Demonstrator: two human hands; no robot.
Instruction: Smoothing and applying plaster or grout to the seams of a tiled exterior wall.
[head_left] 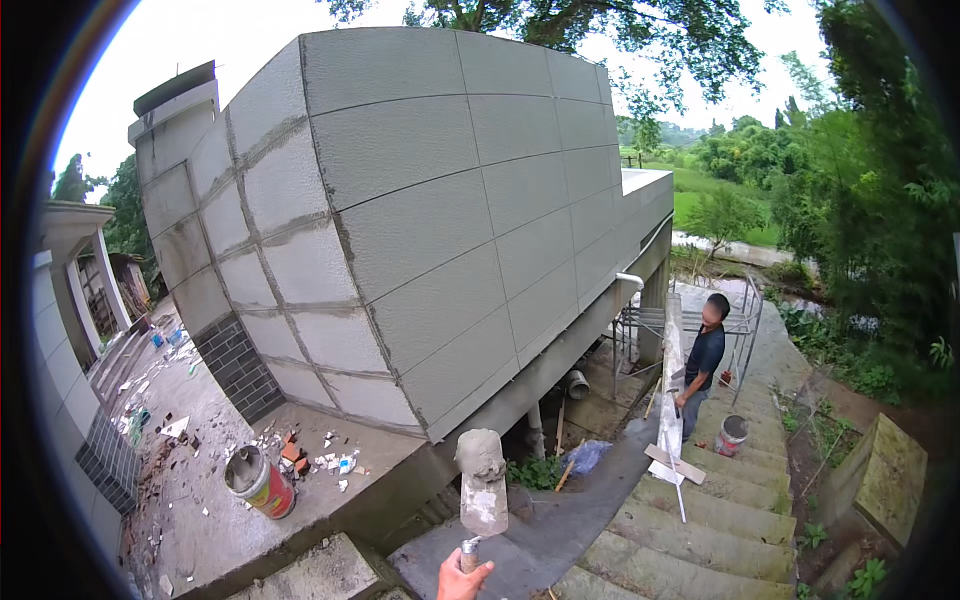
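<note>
My left hand (462, 579) comes in at the lower edge, closed round the handle of a trowel (485, 508). The trowel's blade points away from me, and a lump of wet grey mortar (481, 455) sits on its far part. Beyond the blade rises a large wall faced with grey textured panels (410, 220); from this view I cannot tell whether the trowel touches anything. Mortar smears the joints between the paler panels (270, 220) on the wall's left face. My right hand is not in view.
A mortar-stained bucket (262, 485) stands on the ledge at left, near broken bricks (295, 455) and rubble. Concrete steps (690, 530) descend at right. A co-worker (704, 360) stands there beside a long board (672, 370), a second bucket (732, 436) and metal scaffolding (745, 325).
</note>
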